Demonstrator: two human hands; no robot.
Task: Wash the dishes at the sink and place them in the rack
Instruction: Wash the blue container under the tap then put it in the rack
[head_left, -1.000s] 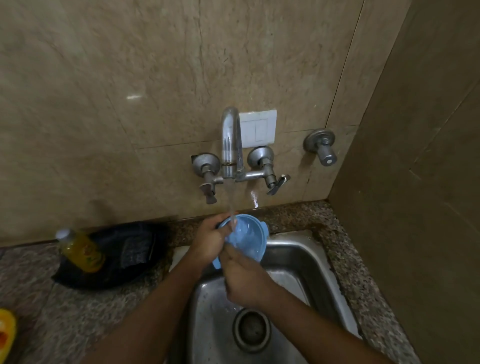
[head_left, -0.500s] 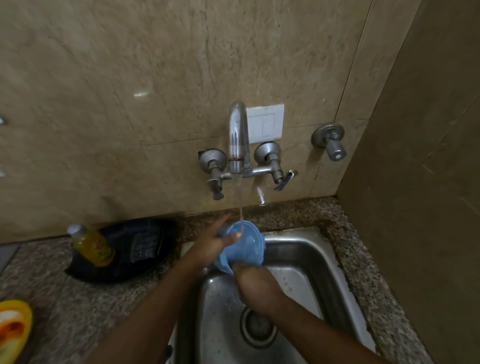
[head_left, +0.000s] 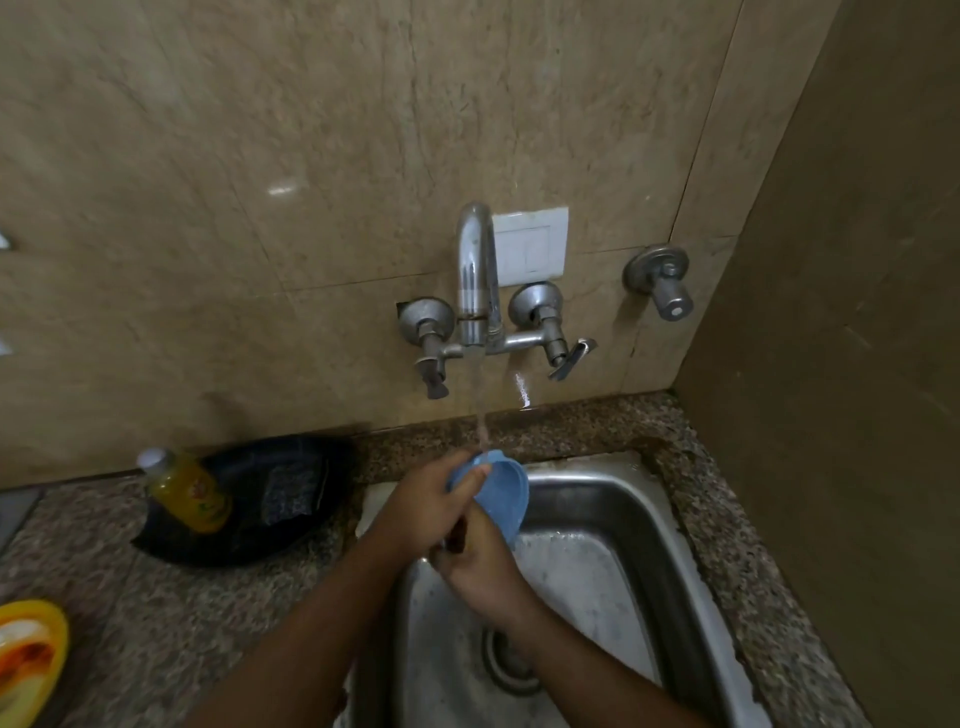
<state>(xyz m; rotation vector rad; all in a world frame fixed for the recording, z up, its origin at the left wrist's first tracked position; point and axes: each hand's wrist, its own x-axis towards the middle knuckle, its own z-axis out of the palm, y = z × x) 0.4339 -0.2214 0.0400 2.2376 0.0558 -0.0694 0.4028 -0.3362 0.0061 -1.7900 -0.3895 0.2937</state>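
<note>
A small blue plastic bowl (head_left: 501, 488) is tilted on its side above the back left of the steel sink (head_left: 597, 545). Water from the wall tap (head_left: 475, 270) runs onto its upper rim. My left hand (head_left: 423, 504) grips the bowl's rim, thumb over the edge and fingers behind it. My right hand (head_left: 483, 566) is curled against the bowl's lower side, its fingertips hidden behind my left hand. No rack is in view.
A yellow liquid bottle (head_left: 189, 491) leans on a black pouch (head_left: 249, 501) on the granite counter, left of the sink. A yellow dish (head_left: 28, 660) sits at the far left edge. The sink drain (head_left: 511, 660) lies below my right wrist. A side wall stands close on the right.
The bowl has turned from facing up under the stream to tilted on edge. My right hand has slid from inside the bowl to its lower side. The camera has shifted.
</note>
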